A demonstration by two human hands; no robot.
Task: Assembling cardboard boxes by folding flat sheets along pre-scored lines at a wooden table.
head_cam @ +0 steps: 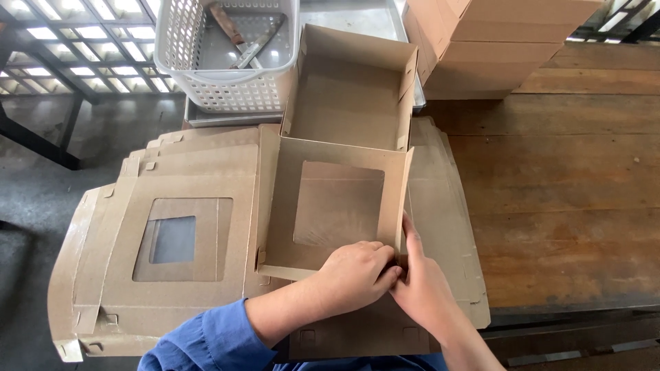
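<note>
Both hands meet at the near right corner of a half-folded brown cardboard box [340, 165] w/ a windowed lid, lying atop a stack of flat box blanks [165, 240] on the wooden table [570, 178]. Left hand [357, 271] curls closed on the lid's front edge; fingertips hidden under the fold. Right hand [423, 285] pinches the side flap, thumb up along it, other fingers hidden. White plastic basket [227, 48] behind holds tools, hard to make out. Folded boxes [495, 41] top right, cut off.

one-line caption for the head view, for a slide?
Both hands, left and right, pinch the near right corner of a windowed cardboard box lid above a stack of flat box blanks.
</note>
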